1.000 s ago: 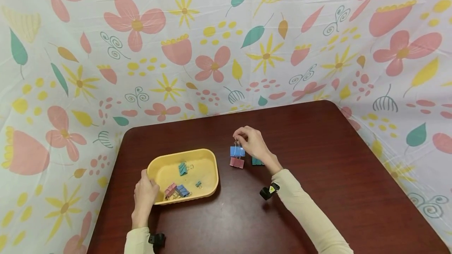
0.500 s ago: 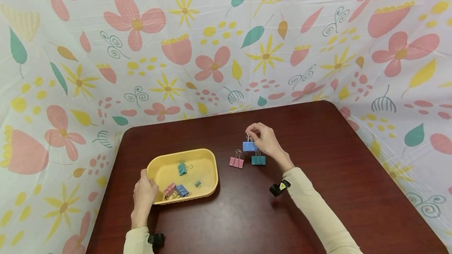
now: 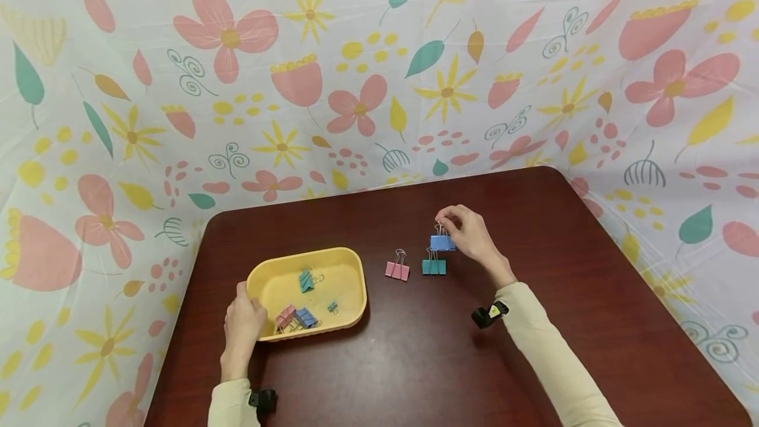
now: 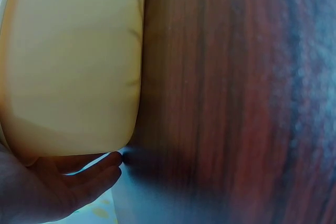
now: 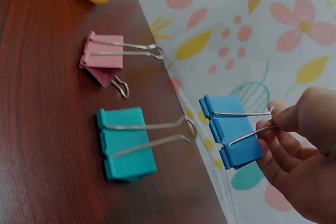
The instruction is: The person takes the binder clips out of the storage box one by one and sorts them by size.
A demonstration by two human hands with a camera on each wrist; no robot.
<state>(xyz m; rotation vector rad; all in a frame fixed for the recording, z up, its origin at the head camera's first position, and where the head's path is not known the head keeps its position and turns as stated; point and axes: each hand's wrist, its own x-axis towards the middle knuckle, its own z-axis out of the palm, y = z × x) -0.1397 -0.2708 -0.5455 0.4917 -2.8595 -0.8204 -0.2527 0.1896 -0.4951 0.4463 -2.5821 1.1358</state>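
A blue binder clip (image 3: 442, 243) hangs from my right hand (image 3: 470, 234), pinched by one wire handle between thumb and fingertips. In the right wrist view the blue binder clip (image 5: 231, 132) is held off the table. A teal binder clip (image 3: 434, 267) stands on the table just in front of it, handles up. To its left is a pink binder clip (image 3: 397, 271), also with handles up. My left hand (image 3: 243, 317) grips the left end of the yellow bin (image 3: 359, 312). In the left wrist view, fingers (image 4: 100, 174) lie against the bin's outer wall (image 4: 73, 77).
Inside the bin lie a teal binder clip (image 3: 306, 281), a small teal clip (image 3: 333, 307), a pink clip (image 3: 286, 316) and a blue clip (image 3: 306, 317). A dark wooden table (image 3: 379, 374) carries everything. Flowered cloth (image 3: 362, 104) hangs behind its back edge.
My right hand has carried the blue binder clip rightward, from above the pink clip, past the teal one, to its back right. My left hand and the bin have stayed in place.
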